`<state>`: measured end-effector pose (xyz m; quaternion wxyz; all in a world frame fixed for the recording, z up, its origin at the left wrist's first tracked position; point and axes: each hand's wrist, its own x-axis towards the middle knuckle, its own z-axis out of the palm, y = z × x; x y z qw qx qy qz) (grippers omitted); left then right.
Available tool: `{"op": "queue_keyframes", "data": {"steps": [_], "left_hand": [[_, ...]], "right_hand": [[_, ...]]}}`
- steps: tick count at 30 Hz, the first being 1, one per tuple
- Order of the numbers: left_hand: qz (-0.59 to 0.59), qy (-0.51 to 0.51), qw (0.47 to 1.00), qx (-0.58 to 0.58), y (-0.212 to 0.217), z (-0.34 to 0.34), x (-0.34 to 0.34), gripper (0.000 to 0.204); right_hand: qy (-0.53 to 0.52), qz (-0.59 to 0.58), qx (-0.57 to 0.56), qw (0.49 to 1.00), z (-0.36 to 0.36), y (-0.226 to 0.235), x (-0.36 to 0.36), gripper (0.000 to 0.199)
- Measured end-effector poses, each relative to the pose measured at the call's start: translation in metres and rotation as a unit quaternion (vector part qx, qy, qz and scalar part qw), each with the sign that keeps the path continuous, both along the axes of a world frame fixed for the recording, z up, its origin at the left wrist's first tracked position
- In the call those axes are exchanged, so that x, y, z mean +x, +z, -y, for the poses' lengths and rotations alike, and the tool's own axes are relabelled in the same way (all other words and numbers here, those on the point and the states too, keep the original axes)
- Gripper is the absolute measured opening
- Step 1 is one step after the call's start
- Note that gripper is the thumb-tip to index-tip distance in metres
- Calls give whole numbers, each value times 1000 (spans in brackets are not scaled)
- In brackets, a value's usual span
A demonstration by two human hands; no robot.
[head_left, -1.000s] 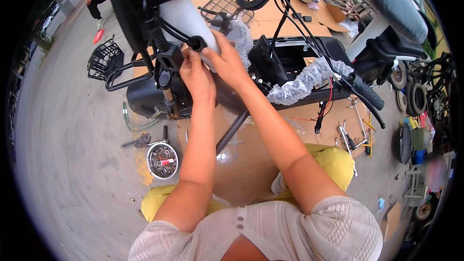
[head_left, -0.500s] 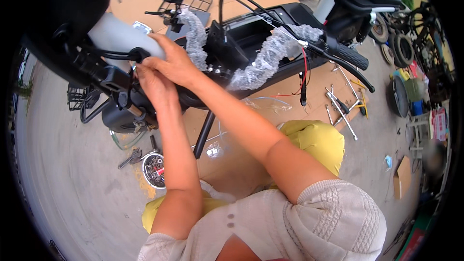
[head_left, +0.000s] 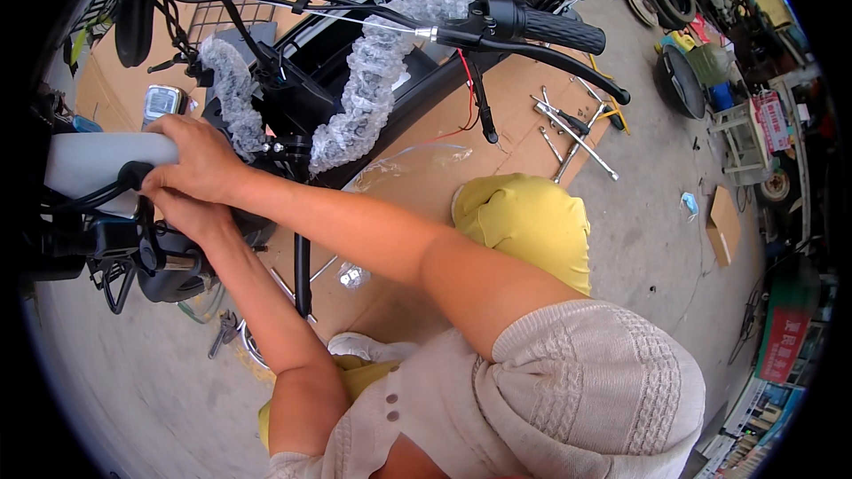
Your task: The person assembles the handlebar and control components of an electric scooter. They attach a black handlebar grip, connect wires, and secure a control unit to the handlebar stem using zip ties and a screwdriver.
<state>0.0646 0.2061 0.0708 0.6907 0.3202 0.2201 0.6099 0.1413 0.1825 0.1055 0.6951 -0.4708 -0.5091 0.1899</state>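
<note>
The white tube (head_left: 93, 160) sits at the far left of our view, its long axis running roughly level, left to right, with its right end tucked under our hands. A black cable (head_left: 84, 200) loops along its lower edge and meets it just where our fingers close.

Our right hand (head_left: 200, 162) lies on top of that right end, palm down, fingers curled over the tube and thumb pressed near the cable; the forearm reaches in from the lower right, nearly straight, crossing in front of a black upright bar (head_left: 303, 275). Our left hand (head_left: 182, 215) sits just beneath it, touching its underside, fingers bent in towards the tube's lower edge; whether they pinch the cable or the tube we cannot tell, as the right hand covers them. The left forearm rises steeply from the bottom of the view.

Just beyond the hands runs a handlebar wrapped in bubble wrap (head_left: 373, 80), ending in a black rubber grip (head_left: 559, 31) pointing right. A wire basket (head_left: 232, 13) stands behind. Metal wrenches (head_left: 568, 129) lie on cardboard (head_left: 524, 80) well to the right.
</note>
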Motion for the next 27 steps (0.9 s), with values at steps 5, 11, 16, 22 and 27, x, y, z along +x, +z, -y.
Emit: {"op": "queue_keyframes", "data": {"steps": [5,11,16,22,27], "left_hand": [[-91,41,995,18,7,8,5,70],[-131,75,989,14,5,11,5,72],[14,52,989,140,-16,-9,-4,33],[-46,79,974,209,-8,3,6,54],[-169,172,949,204,-9,5,9,60]], "right_hand": [[-7,-15,22,1000,-2,-3,-5,61],[-94,53,82,991,-7,-11,-11,63],[23,81,63,994,2,3,10,33],[241,-54,2,969,2,8,16,41],[216,-23,36,975,-3,4,13,37]]}}
